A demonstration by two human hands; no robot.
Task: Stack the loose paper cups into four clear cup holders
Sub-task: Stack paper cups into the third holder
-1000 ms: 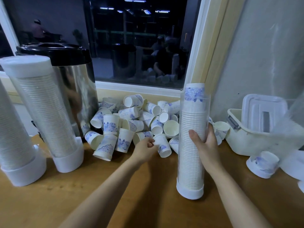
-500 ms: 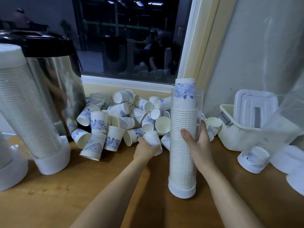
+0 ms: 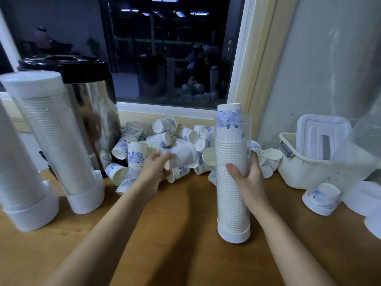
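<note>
Motion-blurred cup (image 3: 181,157) in the left hand (image 3: 154,172); leftmost cup holder (image 3: 17,172) partly beyond the left edge.

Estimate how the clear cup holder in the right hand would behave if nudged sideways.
Probably tippy: the cup holder is tall and narrow on a small white base, and the right hand grips it mid-height. Likely stiff, light for its size: nested paper cups fill it.

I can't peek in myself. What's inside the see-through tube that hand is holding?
A tall stack of paper cups; the blue-flowered top cup pokes out. The white base hides the lowest cups.
</note>
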